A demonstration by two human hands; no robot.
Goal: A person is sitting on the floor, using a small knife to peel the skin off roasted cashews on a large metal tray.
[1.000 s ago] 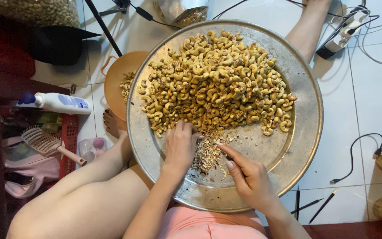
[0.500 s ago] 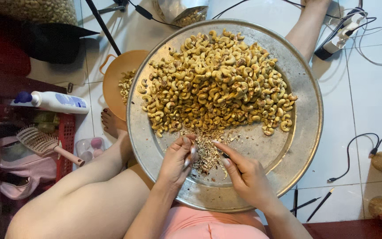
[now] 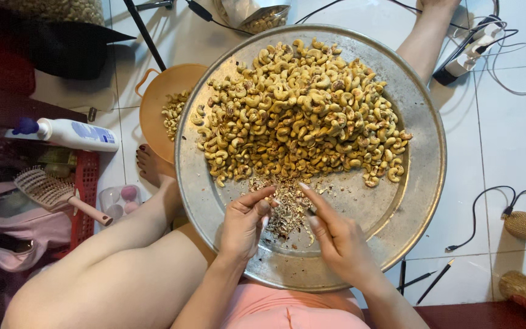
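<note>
a cashew (image 3: 268, 199) is pinched between thumb and finger of the left hand (image 3: 243, 224), over husk scraps (image 3: 285, 210) on the tray (image 3: 424, 176). the right hand (image 3: 338, 239) is held beside it, its grip unclear. the cashew pile (image 3: 296, 113) lies beyond; a bowl (image 3: 165, 97) sits left.

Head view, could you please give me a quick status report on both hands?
Left hand pinching a small cashew nut. Right hand alongside, fingers extended, holding nothing visible. Both over brown peel scraps on round metal tray. Nothing blocking.

One round metal tray (image 3: 424, 183), one orange bowl (image 3: 159, 97), one hairbrush (image 3: 56, 194), two hands (image 3: 241, 222).
</note>
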